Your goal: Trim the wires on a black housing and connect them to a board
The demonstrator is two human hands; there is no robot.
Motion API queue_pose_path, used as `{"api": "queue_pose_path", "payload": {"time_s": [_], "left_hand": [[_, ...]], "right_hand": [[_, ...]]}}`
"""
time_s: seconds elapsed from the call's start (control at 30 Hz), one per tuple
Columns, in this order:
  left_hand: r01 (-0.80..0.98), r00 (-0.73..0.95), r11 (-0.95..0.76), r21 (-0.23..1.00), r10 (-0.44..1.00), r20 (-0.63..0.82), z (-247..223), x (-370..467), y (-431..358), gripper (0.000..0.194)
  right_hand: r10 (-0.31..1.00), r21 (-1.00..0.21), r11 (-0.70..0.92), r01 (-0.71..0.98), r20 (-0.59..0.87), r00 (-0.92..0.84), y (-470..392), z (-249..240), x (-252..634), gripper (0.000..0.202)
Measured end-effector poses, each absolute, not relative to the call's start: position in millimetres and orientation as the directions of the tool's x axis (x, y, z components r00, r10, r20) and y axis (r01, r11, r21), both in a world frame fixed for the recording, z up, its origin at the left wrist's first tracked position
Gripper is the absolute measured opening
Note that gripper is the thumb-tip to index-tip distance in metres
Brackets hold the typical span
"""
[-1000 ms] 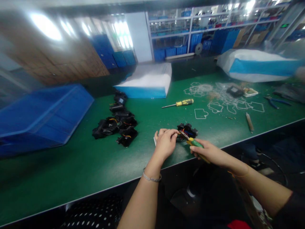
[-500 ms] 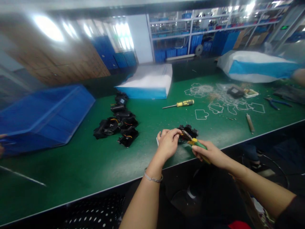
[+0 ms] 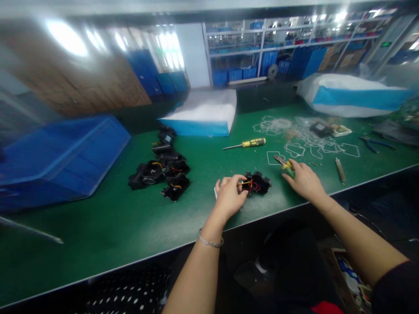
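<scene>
My left hand (image 3: 230,192) is closed on the left end of a black plastic housing (image 3: 258,183) with red and yellow wires, resting near the bench's front edge. A pale edge of something shows beside my left fingers. To the right, my right hand (image 3: 304,179) grips pliers (image 3: 287,165) with yellow and green handles, their jaws pointing up and left over the bench, apart from the housing. Several similar black housings (image 3: 163,168) with wires lie in a group to the left. Beyond my hands is a yellow and black screwdriver (image 3: 253,142).
The green bench (image 3: 111,231) carries a blue bin (image 3: 65,157) at left and white-and-blue bags (image 3: 199,111) at the back. Thin white gasket-like loops (image 3: 294,149) are scattered at right, near blue-handled pliers (image 3: 376,143) and a small tube (image 3: 340,170).
My right hand has drawn the pliers away from the housing, to the right and up, uncovering the wires. My left hand stays on the housing. A hand at the far right has left view.
</scene>
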State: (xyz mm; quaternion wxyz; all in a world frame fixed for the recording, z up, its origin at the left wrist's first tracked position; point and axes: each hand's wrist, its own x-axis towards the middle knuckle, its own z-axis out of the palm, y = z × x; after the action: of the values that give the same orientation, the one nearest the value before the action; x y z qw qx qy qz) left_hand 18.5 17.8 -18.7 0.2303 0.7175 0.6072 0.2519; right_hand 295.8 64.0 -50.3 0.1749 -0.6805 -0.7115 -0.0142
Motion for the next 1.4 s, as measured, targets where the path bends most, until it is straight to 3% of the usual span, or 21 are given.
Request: {"api": "queue_pose_path", "payload": {"time_s": [0.1, 0.2, 0.27, 0.4, 0.53, 0.63, 0.73, 0.8, 0.97, 1.23, 1.33, 1.4], "left_hand": [[0.747, 0.144, -0.169, 0.643, 0.985, 0.091, -19.5, 15.6, 16.7, 0.041], [0.744, 0.154, -0.184, 0.642, 0.983, 0.102, -20.6, 13.0, 16.6, 0.049], [0.748, 0.166, -0.200, 0.633, 0.980, 0.113, -21.9, 11.9, 16.7, 0.053], [0.785, 0.182, -0.236, 0.573, 0.972, 0.151, -26.6, 9.2, 15.6, 0.057], [0.854, 0.133, -0.173, 0.490, 0.984, 0.115, -30.2, 0.0, 13.9, 0.051], [0.878, 0.083, -0.099, 0.467, 0.995, 0.055, -28.6, -12.8, 13.9, 0.035], [0.882, 0.009, -0.029, 0.470, 0.999, 0.046, -24.9, -25.6, 15.2, 0.022], [0.877, -0.015, -0.015, 0.480, 0.998, 0.059, -22.9, -30.6, 16.2, 0.023], [0.892, -0.016, -0.019, 0.452, 0.997, 0.074, -19.7, -32.3, 17.3, 0.026], [0.919, 0.003, 0.011, 0.395, 0.999, -0.034, -24.0, -34.8, 14.5, 0.038], [0.889, 0.041, -0.076, 0.452, 0.995, 0.088, -23.9, -26.8, 13.3, 0.048], [0.810, 0.056, -0.173, 0.560, 0.974, 0.220, -19.8, -19.7, 14.7, 0.050]], "right_hand": [[0.946, -0.174, 0.087, 0.981, 0.324, -0.026, 71.1, -57.1, 295.4, 0.064], [0.917, -0.376, 0.275, 0.885, 0.379, -0.124, 66.1, -41.1, 276.0, 0.059], [0.907, -0.535, 0.407, 0.741, 0.332, -0.258, 61.7, -29.6, 255.0, 0.055], [0.892, -0.622, 0.440, 0.648, 0.221, -0.394, 60.2, -30.6, 213.3, 0.050], [0.941, -0.707, 0.334, 0.623, 0.210, -0.266, 64.8, -44.9, 204.4, 0.037], [0.951, -0.761, 0.275, 0.587, 0.307, -0.048, 64.7, -41.3, 225.6, 0.039], [0.861, -0.768, 0.166, 0.619, 0.419, 0.289, 58.6, -27.7, 255.9, 0.044], [0.783, -0.749, 0.115, 0.653, 0.472, 0.404, 52.2, -19.8, 271.8, 0.044], [0.749, -0.736, 0.150, 0.660, 0.520, 0.410, 44.2, -18.9, 283.8, 0.039], [0.887, -0.908, 0.170, 0.382, 0.310, 0.342, 66.4, -36.0, 267.5, 0.040], [0.933, -0.949, 0.161, 0.269, 0.235, 0.271, 69.0, -38.8, 251.0, 0.039], [0.962, -0.959, 0.167, 0.228, 0.209, 0.174, 65.8, -36.6, 237.6, 0.038]]}}
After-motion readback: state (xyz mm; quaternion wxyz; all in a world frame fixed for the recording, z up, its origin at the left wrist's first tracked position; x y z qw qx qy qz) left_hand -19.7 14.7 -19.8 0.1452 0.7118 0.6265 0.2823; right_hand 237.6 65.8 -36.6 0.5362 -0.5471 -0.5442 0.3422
